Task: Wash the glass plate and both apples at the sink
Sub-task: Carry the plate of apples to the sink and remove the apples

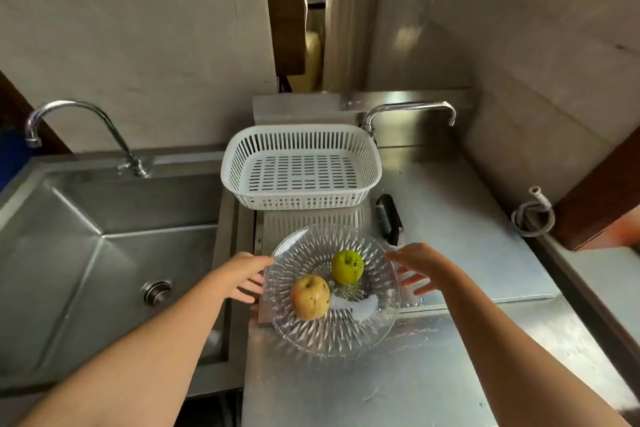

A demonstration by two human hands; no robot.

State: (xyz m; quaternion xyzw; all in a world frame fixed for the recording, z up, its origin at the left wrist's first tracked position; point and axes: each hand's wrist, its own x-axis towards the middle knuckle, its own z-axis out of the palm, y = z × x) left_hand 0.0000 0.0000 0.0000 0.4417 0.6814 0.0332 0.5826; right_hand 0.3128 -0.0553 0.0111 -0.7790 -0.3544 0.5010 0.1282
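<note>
A clear cut-glass plate (332, 333) is over the front of the steel counter, right of the sink (86, 253). On it lie a yellow-red apple (310, 296) at the left and a green apple (347, 267) behind it to the right. My left hand (239, 276) grips the plate's left rim, thumb on top and fingers under. At the right rim my right hand (419, 263) does the same, its fingers showing through the glass. The plate overhangs the step of the raised counter section.
A curved faucet (69, 114) stands behind the sink basin, with its drain (157, 291) at the bottom. A white slotted basket (301, 166) sits behind the plate. A second faucet (412, 107), a black-handled tool (389, 218) and a coiled hose (533, 215) are on the right.
</note>
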